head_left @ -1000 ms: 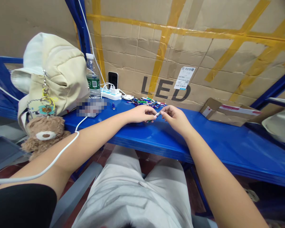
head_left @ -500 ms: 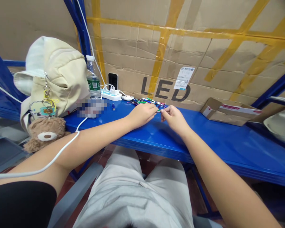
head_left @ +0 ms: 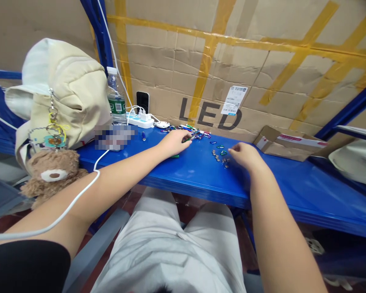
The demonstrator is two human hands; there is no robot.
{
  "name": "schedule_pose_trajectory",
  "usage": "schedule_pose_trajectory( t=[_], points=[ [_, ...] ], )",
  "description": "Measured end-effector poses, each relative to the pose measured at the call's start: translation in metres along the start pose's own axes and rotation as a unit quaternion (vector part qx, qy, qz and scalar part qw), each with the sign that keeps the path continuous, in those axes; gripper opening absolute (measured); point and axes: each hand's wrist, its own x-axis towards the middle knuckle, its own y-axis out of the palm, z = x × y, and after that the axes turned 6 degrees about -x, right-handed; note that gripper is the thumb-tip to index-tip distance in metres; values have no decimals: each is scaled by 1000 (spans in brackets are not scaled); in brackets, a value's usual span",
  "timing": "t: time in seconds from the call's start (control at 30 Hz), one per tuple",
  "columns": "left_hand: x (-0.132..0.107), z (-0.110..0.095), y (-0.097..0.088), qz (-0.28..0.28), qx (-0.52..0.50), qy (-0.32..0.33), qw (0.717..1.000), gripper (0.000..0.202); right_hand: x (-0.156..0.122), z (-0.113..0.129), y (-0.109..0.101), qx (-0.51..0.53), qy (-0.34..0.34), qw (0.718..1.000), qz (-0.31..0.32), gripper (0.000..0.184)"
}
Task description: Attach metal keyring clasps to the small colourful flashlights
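Note:
My left hand (head_left: 174, 142) reaches to the near edge of a pile of small colourful metal pieces (head_left: 192, 132) at the back of the blue shelf (head_left: 293, 183). Its fingers are curled, pinching at something in the pile that I cannot make out. A green piece (head_left: 175, 156) lies just under its wrist. My right hand (head_left: 245, 154) rests further right, fingers curled together. Its fingertips are beside a small scatter of rings and green and blue clips (head_left: 221, 154).
A cream bag (head_left: 67, 93) with a teddy bear (head_left: 50, 175) sits at the left, with a water bottle (head_left: 116, 99), a power strip (head_left: 138, 120) and a phone (head_left: 142, 101) behind. A white cable (head_left: 79, 195) crosses my left arm. An open cardboard box (head_left: 288, 143) lies at the right.
My hands were together at the middle, holding one small piece between them. They have parted: the left went back to the pile, the right moved right to the loose clips.

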Motion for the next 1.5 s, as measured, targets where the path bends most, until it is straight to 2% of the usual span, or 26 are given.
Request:
schedule_pose_trajectory(
  t=[0.07, 0.17, 0.3, 0.4, 0.53, 0.63, 0.73, 0.9, 0.97, 1.1, 1.23, 1.37, 1.5],
  points=[
    [0, 1, 0, 7, -7, 6, 1000, 20, 2, -5, 5, -54, -23, 996, 61, 12],
    [0, -1, 1, 19, -7, 17, 1000, 20, 7, -5, 14, -92, -64, 991, 77, 21],
    [1, -1, 2, 25, -7, 26, 999, 21, 15, -1, 20, -119, -27, 988, 90, 38],
    [1, 1, 3, 30, -13, 33, 999, 21, 20, -1, 20, -127, 4, 988, 93, 31],
    [0, 1, 3, 34, -18, 30, 999, 22, 19, 1, 16, -105, 3, 987, 121, 23],
    [-1, -4, 2, 39, -28, 27, 998, 20, 13, 7, 13, -39, -77, 994, 60, 16],
    [-1, -10, 0, 34, -56, -4, 998, 17, 3, 21, 10, 47, -204, 978, -17, 11],
    [0, -14, 0, -2, -118, -32, 993, 14, -17, 49, 10, 121, -359, 925, -26, 10],
    [0, -14, 1, 12, -110, -39, 993, 21, -21, 55, 11, 116, -394, 911, -31, 8],
    [1, -12, 3, 64, -67, -6, 996, 29, -26, 59, 12, 97, -381, 919, -38, 9],
    [1, -12, 4, 60, -81, 8, 995, 25, -30, 63, 12, 7, -357, 933, -48, 21],
    [0, -13, 4, 66, -69, 10, 995, 26, -33, 69, 14, -155, -380, 909, -64, 29],
    [-1, -16, 2, 76, -56, 12, 995, 28, -33, 72, 16, -199, -373, 903, -74, 28]
  ],
)
